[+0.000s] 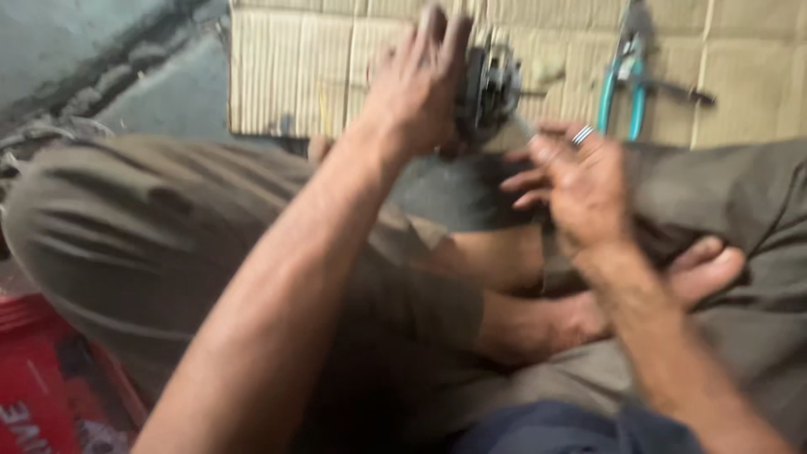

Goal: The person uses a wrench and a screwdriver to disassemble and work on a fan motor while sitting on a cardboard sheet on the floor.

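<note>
Dark metal motor part point(487, 88), blurred by motion, sat raised above the seated person's crossed legs, the left hand point(416, 84) wrapped around its near side in a closed grip, seemingly to steady it. The right hand point(576, 181), wearing one ring, hovered just beside it with fingers loosely curled; whether it pinched anything could not be told. One pair of teal-handled pliers point(624, 80) lay on flattened cardboard point(286, 76) beyond, near enough to reach. One red box point(42, 387) stood at lower left.

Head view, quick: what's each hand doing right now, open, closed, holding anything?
Left hand: closed around a dark metal part, holding it up.
Right hand: fingers half curled beside the part; too blurred to tell if it holds anything.
</note>
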